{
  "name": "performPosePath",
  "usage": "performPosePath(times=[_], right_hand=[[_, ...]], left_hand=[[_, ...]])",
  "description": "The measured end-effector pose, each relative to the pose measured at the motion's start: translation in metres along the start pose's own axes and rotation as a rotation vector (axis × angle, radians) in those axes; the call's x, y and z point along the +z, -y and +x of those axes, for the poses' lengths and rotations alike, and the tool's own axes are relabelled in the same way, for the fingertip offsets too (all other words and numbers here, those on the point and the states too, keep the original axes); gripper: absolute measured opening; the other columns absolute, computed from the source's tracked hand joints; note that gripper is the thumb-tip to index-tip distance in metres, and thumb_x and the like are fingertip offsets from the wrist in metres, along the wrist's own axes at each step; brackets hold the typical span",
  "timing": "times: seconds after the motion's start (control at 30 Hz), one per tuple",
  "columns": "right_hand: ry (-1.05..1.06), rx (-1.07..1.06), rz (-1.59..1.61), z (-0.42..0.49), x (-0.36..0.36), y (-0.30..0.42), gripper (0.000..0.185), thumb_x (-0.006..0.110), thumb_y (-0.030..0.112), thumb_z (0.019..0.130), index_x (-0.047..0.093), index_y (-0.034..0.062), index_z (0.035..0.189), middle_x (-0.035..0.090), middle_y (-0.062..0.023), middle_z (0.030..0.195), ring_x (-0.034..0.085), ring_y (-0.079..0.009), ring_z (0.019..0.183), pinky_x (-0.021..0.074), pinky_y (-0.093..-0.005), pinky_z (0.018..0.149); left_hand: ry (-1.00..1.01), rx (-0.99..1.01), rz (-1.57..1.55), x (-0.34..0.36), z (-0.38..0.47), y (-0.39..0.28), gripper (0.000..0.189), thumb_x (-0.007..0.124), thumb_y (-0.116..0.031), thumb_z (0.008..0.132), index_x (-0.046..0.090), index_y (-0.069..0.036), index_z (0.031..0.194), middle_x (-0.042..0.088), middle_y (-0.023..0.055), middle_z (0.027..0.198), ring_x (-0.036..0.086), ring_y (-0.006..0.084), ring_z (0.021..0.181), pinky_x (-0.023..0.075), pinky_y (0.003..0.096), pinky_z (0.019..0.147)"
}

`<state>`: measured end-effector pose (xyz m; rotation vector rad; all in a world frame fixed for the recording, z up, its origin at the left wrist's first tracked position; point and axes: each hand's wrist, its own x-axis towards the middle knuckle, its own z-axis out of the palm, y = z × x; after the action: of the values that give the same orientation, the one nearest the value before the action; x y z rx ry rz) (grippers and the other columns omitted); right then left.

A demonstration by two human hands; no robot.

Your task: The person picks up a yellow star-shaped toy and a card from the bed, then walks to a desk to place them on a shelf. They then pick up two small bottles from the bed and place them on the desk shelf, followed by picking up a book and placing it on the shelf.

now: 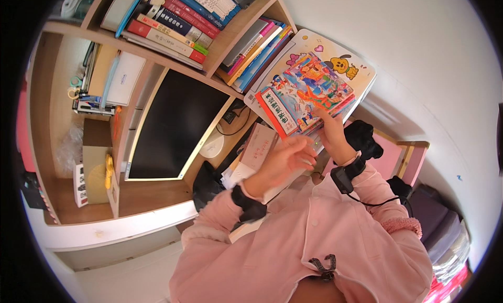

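A small stack of colourful picture books [314, 92] lies on a white appliance [361, 77] decorated with cartoon stickers. The top cover has a red spine strip and bears writing. At the stack's near right corner, my right hand [332, 132] grips it, thumb on the cover and the other fingers mostly hidden beneath. My left hand [289, 157], slightly blurred, hovers by the near edge of the books with its fingers apart and nothing in them. Below and left of the books rests a pinkish-brown box [259, 145] with writing, partly behind my left hand.
Left of the appliance stands a wooden shelf unit [239, 39] holding several books. A monitor [177, 126] with a dark screen sits in its lower bay. A black cable [241, 118] lies beside its base. A pink chair back [387, 153] stands at right, against the wall.
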<state>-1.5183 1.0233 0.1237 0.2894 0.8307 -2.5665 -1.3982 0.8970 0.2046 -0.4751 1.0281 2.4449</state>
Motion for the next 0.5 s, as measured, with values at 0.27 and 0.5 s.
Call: performPosePath(times=[0.27, 0.5], right_hand=[[-0.035, 0.005, 0.01, -0.003, 0.001, -0.001, 0.038, 0.067, -0.002, 0.083, 0.054, -0.0001, 0.118, 0.065, -0.0081, 0.11, 0.066, -0.0194, 0.095, 0.0542, -0.0342, 0.082], [-0.059, -0.024, -0.013, -0.007, 0.004, 0.004, 0.036, 0.068, 0.0, 0.082, 0.057, -0.0022, 0.116, 0.066, -0.0086, 0.11, 0.065, -0.0179, 0.095, 0.0519, -0.0323, 0.084]], left_hand=[[-0.895, 0.731, 2.257, -0.091, 0.108, -0.173, 0.063, 0.07, -0.022, 0.086, 0.041, -0.007, 0.14, 0.046, 0.0229, 0.138, 0.044, 0.0435, 0.126, 0.0377, 0.0491, 0.104], [-1.022, 0.337, 2.134, -0.109, 0.142, -0.225, 0.069, 0.072, -0.034, 0.084, 0.042, -0.017, 0.144, 0.053, 0.0144, 0.134, 0.055, 0.0346, 0.12, 0.0467, 0.0454, 0.096]])
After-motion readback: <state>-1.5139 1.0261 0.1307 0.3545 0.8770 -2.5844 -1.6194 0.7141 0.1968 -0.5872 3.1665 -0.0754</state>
